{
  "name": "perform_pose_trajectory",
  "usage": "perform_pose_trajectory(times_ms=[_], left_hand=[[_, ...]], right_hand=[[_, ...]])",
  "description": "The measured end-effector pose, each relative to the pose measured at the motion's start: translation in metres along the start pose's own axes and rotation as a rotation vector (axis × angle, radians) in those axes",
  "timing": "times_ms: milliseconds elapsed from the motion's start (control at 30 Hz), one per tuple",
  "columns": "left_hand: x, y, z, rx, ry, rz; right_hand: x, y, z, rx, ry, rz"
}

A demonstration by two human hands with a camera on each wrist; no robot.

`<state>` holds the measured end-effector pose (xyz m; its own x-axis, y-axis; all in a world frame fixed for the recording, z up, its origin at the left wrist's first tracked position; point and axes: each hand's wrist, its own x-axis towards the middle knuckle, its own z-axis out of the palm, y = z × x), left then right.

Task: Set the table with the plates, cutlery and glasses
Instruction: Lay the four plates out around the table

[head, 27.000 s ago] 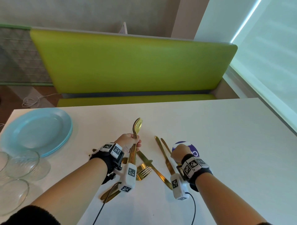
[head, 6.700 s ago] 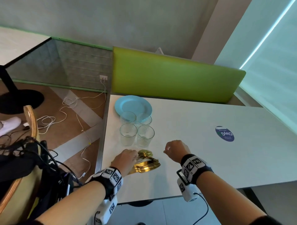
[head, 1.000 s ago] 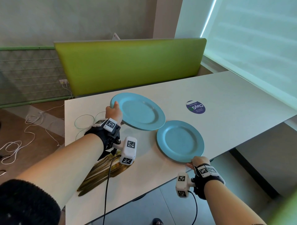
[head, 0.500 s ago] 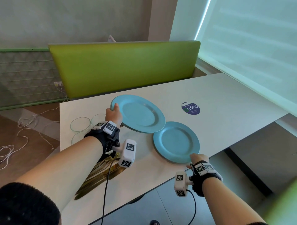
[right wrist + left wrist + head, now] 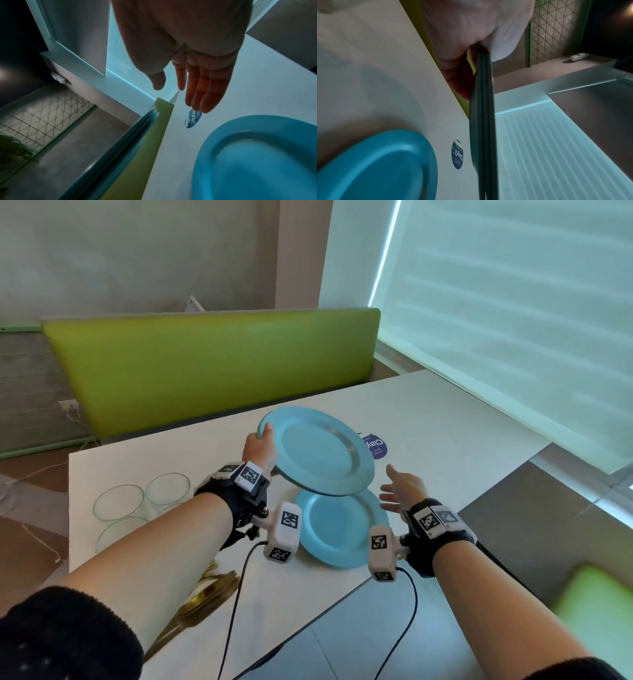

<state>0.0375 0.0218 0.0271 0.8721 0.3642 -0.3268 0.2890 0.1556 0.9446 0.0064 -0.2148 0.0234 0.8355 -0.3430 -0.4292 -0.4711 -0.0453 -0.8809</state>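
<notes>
My left hand (image 5: 262, 445) grips the near-left rim of a stack of blue plates (image 5: 317, 450), held tilted above the table; the left wrist view shows the stack (image 5: 482, 108) edge-on, pinched between thumb and fingers. One blue plate (image 5: 337, 530) lies flat by the table's front edge, also seen as plate (image 5: 385, 166) and plate (image 5: 257, 159). My right hand (image 5: 402, 486) hovers empty, fingers straight, to the right of both, its fingers (image 5: 202, 86) spread over the table. Gold cutlery (image 5: 205, 594) lies under my left forearm. Clear glasses (image 5: 144, 505) stand at the left.
The white table (image 5: 445, 422) carries a round blue sticker (image 5: 376, 445). A green bench back (image 5: 212, 364) runs behind the table, and a window blind (image 5: 513, 302) is at the right. The table's front edge is close to the lying plate.
My right hand has let go of the lying plate and risen beside it, fingers straight. My left hand has lifted the plate stack up and rightwards, over the lying plate.
</notes>
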Motion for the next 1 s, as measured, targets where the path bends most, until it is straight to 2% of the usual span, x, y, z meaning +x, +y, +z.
perform_pose_trajectory(times_ms=[100,300,500,667,767,1000], left_hand=[[-0.001,0.000,0.030,0.040,-0.075,-0.022],[0.007,-0.002,0.091,0.069,-0.105,-0.024],[0.025,0.005,0.149,0.064,-0.070,-0.032],[0.047,-0.010,0.185,0.086,-0.015,-0.015],[0.059,-0.025,0.198,0.091,0.026,-0.027],[0.056,-0.019,0.202,0.178,0.160,-0.020]], right_hand=[[0.016,-0.012,-0.004,0.002,-0.060,-0.009],[0.075,-0.020,-0.032,-0.112,0.036,-0.078],[0.130,-0.042,-0.066,-0.045,-0.026,-0.035],[0.167,-0.048,-0.091,-0.009,-0.085,0.001],[0.183,-0.048,-0.097,-0.002,-0.082,0.008],[0.214,-0.040,-0.118,0.066,-0.034,0.040]])
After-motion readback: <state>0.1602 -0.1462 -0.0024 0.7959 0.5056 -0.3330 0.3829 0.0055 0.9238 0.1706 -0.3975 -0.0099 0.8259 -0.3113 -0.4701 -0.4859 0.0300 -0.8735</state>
